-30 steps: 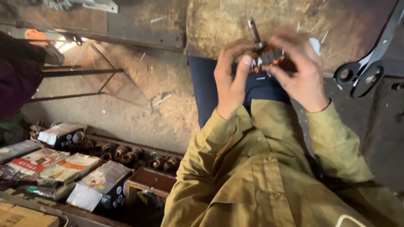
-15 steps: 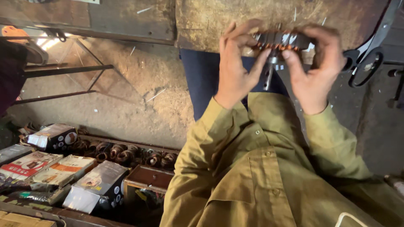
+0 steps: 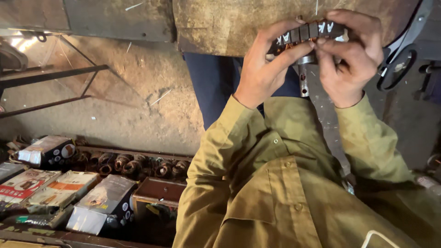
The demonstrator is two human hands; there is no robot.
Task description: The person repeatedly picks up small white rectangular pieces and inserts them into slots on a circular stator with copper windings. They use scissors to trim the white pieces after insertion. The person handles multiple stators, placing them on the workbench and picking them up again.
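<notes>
Motor armature (image 3: 307,33) held up against worn wooden bench top (image 3: 220,23), steel shaft pointing down. Left hand (image 3: 262,69) and right hand (image 3: 351,57) both pinch dark slotted core, fingers clenched on rim. Judged heavy, rigid, greasy; copper windings fragile, so grip core. Scissors (image 3: 399,59) right of armature.

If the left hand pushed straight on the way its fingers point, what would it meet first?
The left hand points up and to the right, and its fingers already touch the dark segmented metal part. Beyond that sits the right hand; depth is unclear.
</notes>
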